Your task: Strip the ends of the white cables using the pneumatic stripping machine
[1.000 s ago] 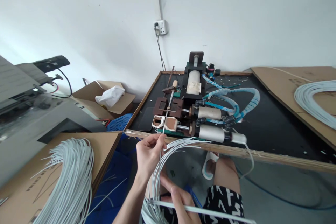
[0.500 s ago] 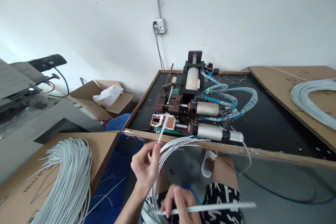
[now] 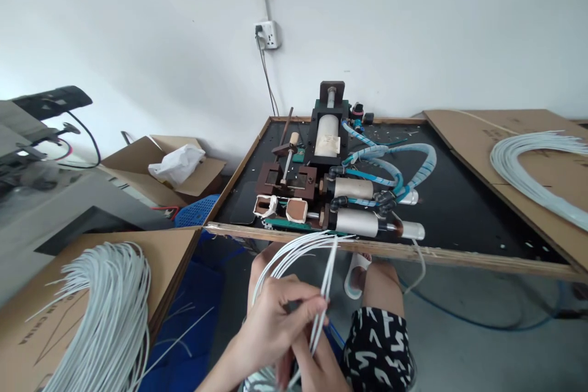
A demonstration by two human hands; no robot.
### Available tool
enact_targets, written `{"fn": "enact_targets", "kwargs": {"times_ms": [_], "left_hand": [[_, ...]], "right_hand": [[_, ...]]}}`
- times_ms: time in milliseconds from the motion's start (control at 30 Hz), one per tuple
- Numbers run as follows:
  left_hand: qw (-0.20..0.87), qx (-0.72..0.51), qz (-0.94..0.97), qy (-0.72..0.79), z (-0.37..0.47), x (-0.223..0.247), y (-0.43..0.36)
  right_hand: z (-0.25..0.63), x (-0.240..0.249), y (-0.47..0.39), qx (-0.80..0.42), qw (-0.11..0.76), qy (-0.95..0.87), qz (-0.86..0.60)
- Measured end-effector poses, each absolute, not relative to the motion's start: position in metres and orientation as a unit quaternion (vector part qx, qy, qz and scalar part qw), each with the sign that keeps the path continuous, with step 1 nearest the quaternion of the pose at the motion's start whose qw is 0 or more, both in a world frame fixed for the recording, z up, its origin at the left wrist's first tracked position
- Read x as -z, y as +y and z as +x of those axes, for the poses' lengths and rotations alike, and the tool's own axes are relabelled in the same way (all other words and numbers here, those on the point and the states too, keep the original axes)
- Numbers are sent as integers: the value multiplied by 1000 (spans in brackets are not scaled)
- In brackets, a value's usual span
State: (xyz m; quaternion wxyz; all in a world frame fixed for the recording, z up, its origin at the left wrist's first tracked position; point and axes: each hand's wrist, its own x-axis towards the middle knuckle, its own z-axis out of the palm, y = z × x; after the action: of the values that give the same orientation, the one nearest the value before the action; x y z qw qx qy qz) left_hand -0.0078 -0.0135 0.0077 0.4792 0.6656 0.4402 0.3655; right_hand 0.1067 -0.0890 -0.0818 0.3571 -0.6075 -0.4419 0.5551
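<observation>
Pinches a few white wires [image 3: 327,277] between thumb and fingers of the left hand [image 3: 288,313], near the table edge [image 3: 257,233] and a curved bundle [image 3: 298,244]. Cannot tell the grip of the right hand [image 3: 321,364] (partly hidden underneath).

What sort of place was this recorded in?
Probably a small workshop or factory corner. A machine with metal cylinders and blue-banded hoses sits on a black-topped bench, and bundles of thin, pale strands lie on cardboard at the left and right.
</observation>
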Motion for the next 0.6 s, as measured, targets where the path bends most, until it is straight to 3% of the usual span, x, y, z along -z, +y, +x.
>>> {"fn": "enact_targets", "kwargs": {"times_ms": [233,600], "left_hand": [[372,-575,465,560,-17,10,20],[353,-607,422,574,-20,14,47]], "right_hand": [[110,66,-63,-614,485,-450,-430],[109,68,-57,-630,490,-455,-394]]}}
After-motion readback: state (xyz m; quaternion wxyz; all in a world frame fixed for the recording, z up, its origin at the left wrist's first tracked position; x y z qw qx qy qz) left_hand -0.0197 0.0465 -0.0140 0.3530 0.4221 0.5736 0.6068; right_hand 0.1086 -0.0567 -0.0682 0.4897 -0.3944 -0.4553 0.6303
